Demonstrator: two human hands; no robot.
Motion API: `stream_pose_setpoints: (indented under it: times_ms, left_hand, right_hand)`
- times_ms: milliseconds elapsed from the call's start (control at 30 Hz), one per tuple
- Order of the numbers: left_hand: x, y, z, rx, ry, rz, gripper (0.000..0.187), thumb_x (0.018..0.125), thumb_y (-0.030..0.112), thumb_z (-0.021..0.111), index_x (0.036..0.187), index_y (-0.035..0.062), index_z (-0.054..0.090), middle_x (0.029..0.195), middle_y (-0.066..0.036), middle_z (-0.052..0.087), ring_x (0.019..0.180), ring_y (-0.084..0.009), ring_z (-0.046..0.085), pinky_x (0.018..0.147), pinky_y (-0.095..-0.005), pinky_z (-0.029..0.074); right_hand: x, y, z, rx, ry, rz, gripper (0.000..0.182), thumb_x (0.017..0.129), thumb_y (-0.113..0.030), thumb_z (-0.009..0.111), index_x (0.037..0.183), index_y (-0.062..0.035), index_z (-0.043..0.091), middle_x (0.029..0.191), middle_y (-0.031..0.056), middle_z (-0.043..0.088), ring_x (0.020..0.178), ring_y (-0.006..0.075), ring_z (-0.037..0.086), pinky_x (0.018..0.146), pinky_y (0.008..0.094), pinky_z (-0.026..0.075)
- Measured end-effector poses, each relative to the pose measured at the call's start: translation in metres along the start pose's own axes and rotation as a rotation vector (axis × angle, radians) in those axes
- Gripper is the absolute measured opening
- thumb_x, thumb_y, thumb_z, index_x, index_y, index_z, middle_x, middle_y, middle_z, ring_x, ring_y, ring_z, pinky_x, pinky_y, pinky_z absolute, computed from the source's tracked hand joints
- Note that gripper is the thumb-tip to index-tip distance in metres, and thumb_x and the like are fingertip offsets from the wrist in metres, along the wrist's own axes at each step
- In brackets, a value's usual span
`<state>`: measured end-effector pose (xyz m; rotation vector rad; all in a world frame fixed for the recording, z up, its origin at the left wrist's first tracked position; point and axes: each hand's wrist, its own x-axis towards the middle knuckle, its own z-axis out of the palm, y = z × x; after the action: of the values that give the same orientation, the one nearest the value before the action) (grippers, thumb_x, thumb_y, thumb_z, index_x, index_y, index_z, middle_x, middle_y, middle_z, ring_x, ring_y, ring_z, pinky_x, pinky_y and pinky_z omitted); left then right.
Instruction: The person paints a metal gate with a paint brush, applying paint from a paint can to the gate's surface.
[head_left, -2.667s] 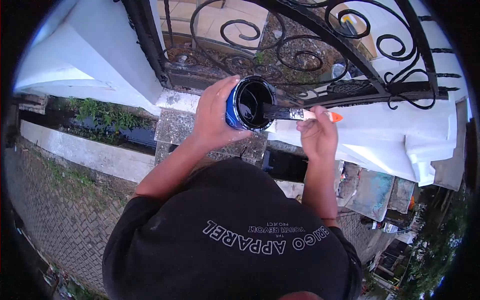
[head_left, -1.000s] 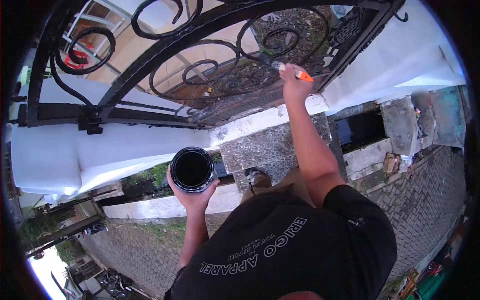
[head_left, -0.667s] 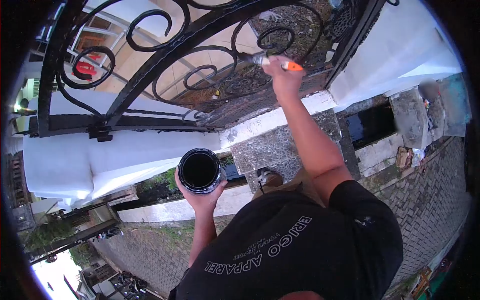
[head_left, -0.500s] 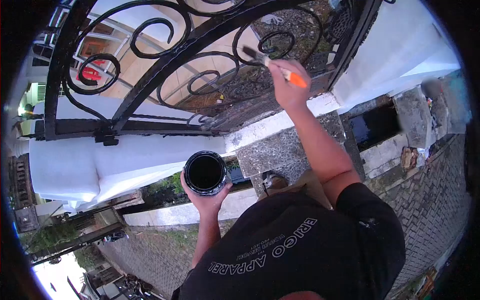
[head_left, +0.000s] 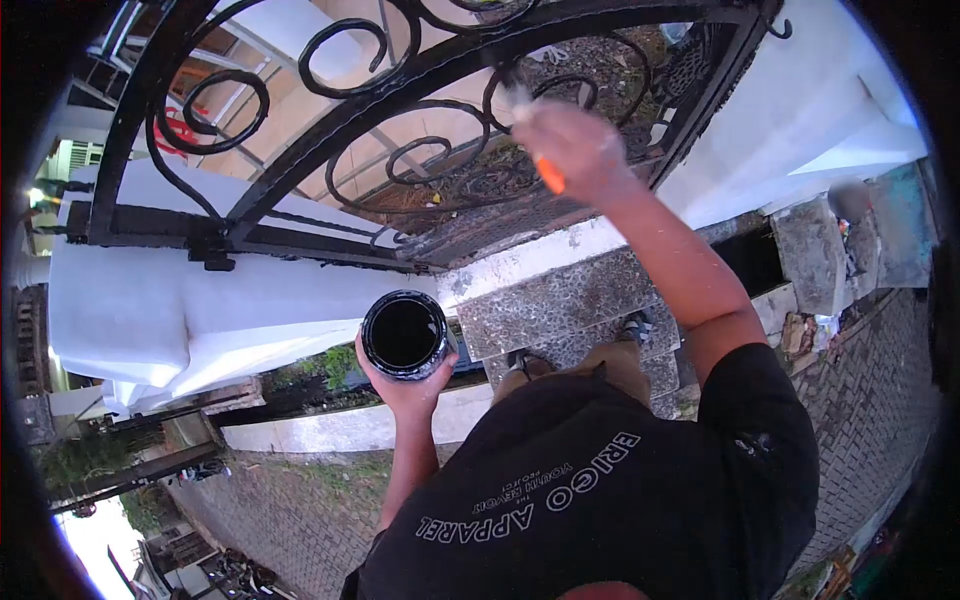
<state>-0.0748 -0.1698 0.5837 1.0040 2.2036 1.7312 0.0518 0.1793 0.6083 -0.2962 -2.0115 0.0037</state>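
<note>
In my left hand, a round can of black paint stands open-topped, with my fingers and thumb wrapped about its sides and dark smears on its rim. My right hand grips a paintbrush with an orange handle end, raised to the black metal gate. Blurred by motion, the dark bristles overlap the gate's thick curved bar in this view, above a scroll. The hand itself is in front of the lower scrollwork.
White walls flank the gate on both sides. Below me, stone steps carry my feet, and a dark water channel runs beside them. Brick paving lies behind. A black hook juts out at the gate's upper right.
My right hand has swung the paintbrush up from a scroll to the thick curved bar, the brush now steeper. My left hand still holds the can. The whole view has shifted slightly.
</note>
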Motion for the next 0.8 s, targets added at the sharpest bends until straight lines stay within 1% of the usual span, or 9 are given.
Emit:
stream_pose_setpoints:
  times_ms: [67,133,233,367,533,600,733,767,800]
  left_hand:
    - [0.0,0.002,0.003,-0.042,0.001,-0.016,0.126,0.051,0.024,0.097,0.146,0.0009,0.017,0.137,-0.017,0.043,0.128,-0.0279,0.046,0.109,-0.0409,0.037]
    - [0.004,0.003,0.005,-0.035,0.012,0.047,0.125,0.051,0.024,0.097,0.146,0.0006,0.018,0.137,-0.017,0.043,0.127,-0.0281,0.047,0.109,-0.0408,0.037]
    - [-0.001,0.009,0.003,-0.088,0.019,0.001,0.126,0.051,0.024,0.096,0.146,0.0003,0.018,0.137,-0.017,0.043,0.127,-0.0283,0.047,0.108,-0.0408,0.038]
    - [-0.003,-0.001,0.001,-0.067,0.052,0.0,0.126,0.05,0.025,0.096,0.146,-0.0002,0.018,0.137,-0.017,0.043,0.127,-0.0281,0.047,0.108,-0.0407,0.038]
    - [-0.007,0.001,-0.001,-0.119,0.105,-0.009,0.126,0.05,0.026,0.096,0.146,-0.0013,0.017,0.137,-0.018,0.043,0.126,-0.0282,0.048,0.107,-0.0405,0.038]
    - [-0.008,-0.008,-0.004,-0.092,0.112,-0.033,0.126,0.05,0.026,0.095,0.146,-0.0015,0.017,0.137,-0.018,0.043,0.125,-0.0282,0.048,0.107,-0.0401,0.038]
    - [-0.009,-0.004,-0.001,-0.149,0.1,-0.058,0.125,0.048,0.022,0.095,0.145,-0.0011,0.019,0.135,-0.018,0.045,0.125,-0.0274,0.049,0.106,-0.0401,0.04]
    - [-0.011,-0.013,-0.002,-0.146,0.108,-0.028,0.123,0.049,0.02,0.095,0.144,-0.0009,0.02,0.134,-0.017,0.046,0.124,-0.0272,0.049,0.105,-0.04,0.04]
    - [-0.008,-0.013,-0.001,-0.158,0.118,-0.024,0.123,0.049,0.02,0.095,0.144,-0.0009,0.02,0.134,-0.017,0.046,0.124,-0.0272,0.049,0.105,-0.04,0.04]
  right_hand:
    - [-0.022,-0.01,0.021,0.058,-0.19,-0.197,0.024,0.073,-0.008,0.068,0.097,-0.0104,0.069,0.096,0.0086,0.068,0.088,0.0247,0.069,0.072,0.0355,0.06]
    - [-0.012,-0.01,0.012,0.073,-0.215,-0.241,0.022,0.073,-0.008,0.067,0.095,-0.0101,0.069,0.097,0.0078,0.068,0.091,0.0242,0.069,0.074,0.0357,0.06]
    - [0.019,0.005,-0.014,0.017,0.035,-0.025,0.021,0.073,-0.009,0.067,0.094,-0.0127,0.069,0.101,0.0085,0.069,0.091,0.0265,0.068,0.074,0.0349,0.059]
    - [-0.003,-0.014,0.015,0.015,-0.203,-0.104,0.018,0.075,-0.007,0.068,0.091,-0.0135,0.068,0.093,0.0066,0.067,0.086,0.0243,0.069,0.071,0.0345,0.059]
    - [0.018,-0.02,0.008,0.074,-0.163,-0.055,0.022,0.073,-0.005,0.068,0.093,-0.0132,0.067,0.093,0.0067,0.065,0.084,0.0254,0.067,0.069,0.0353,0.057]
    - [0.031,-0.012,0.003,-0.139,-0.032,-0.025,0.024,0.071,-0.012,0.07,0.094,-0.0141,0.065,0.09,0.0016,0.062,0.082,0.0199,0.066,0.066,0.0341,0.057]
    - [0.012,-0.022,0.015,-0.057,-0.365,-0.222,0.023,0.071,-0.009,0.07,0.093,-0.0143,0.063,0.089,0.0031,0.062,0.081,0.0236,0.066,0.067,0.0349,0.056]
    - [0.011,-0.019,0.013,0.114,-0.221,-0.127,0.022,0.072,-0.007,0.069,0.091,-0.0164,0.064,0.088,0.0037,0.062,0.08,0.0245,0.065,0.066,0.0351,0.056]
    - [0.02,-0.016,0.008,0.111,-0.223,-0.142,0.022,0.072,-0.007,0.069,0.091,-0.0164,0.064,0.088,0.0037,0.062,0.08,0.0245,0.065,0.066,0.0351,0.056]
